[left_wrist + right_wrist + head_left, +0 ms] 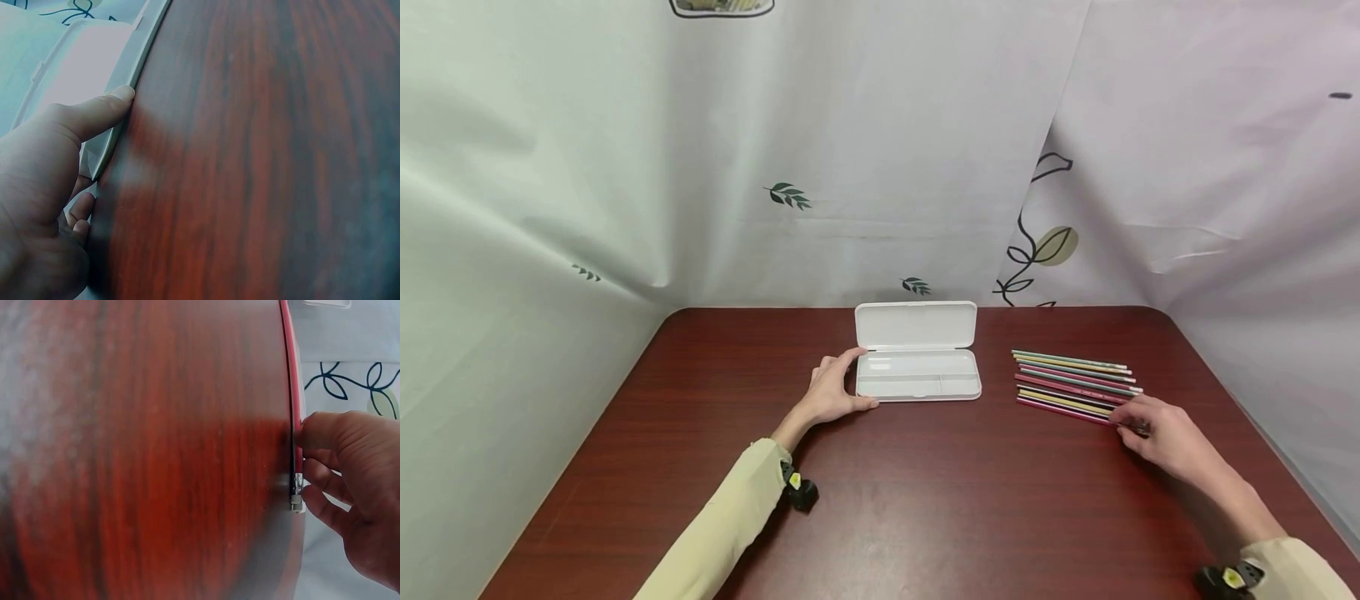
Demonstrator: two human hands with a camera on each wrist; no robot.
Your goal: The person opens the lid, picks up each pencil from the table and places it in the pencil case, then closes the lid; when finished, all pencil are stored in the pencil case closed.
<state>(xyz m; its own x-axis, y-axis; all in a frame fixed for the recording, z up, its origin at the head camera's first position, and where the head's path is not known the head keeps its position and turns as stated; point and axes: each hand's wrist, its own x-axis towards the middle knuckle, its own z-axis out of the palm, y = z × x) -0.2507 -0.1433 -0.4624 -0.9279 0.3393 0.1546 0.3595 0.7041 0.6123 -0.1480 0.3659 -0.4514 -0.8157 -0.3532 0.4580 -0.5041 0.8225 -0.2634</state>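
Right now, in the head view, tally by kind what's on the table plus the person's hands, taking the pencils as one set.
Open white pencil case: 1
Set of pencils: 1
Left hand and right hand: 2
Total: 4

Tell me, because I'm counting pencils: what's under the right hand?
Under the right hand are ends of the nearest pencils. The right wrist view shows a red pencil and its eraser; ends behind it are covered.
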